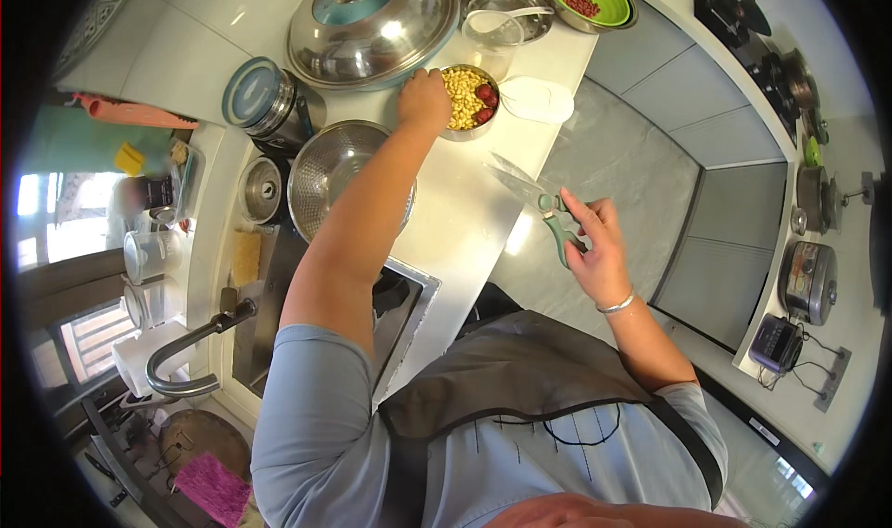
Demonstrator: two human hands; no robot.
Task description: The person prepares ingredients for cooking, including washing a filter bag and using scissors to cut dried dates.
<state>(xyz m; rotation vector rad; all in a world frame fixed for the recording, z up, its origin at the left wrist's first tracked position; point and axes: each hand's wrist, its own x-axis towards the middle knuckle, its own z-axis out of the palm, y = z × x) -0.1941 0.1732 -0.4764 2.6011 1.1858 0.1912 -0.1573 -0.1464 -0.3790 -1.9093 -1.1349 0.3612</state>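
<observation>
My right hand holds kitchen scissors with green handles, their blades spread apart and pointing toward the counter edge. At the left rim of a round steel bowl is my left hand; its fingertips are hidden, so I cannot tell whether it grips anything. Yellow beans fill the bowl, and several dark red dates lie on them at the right side. Just right of the bowl rests a white plastic lid, and behind it stands a clear plastic container with a white spoon across its top.
A large lidded pan stands behind my left hand. A steel colander is under my left forearm, near the sink and faucet. A green bowl with red beans sits at the far right. The counter edge runs below the scissors.
</observation>
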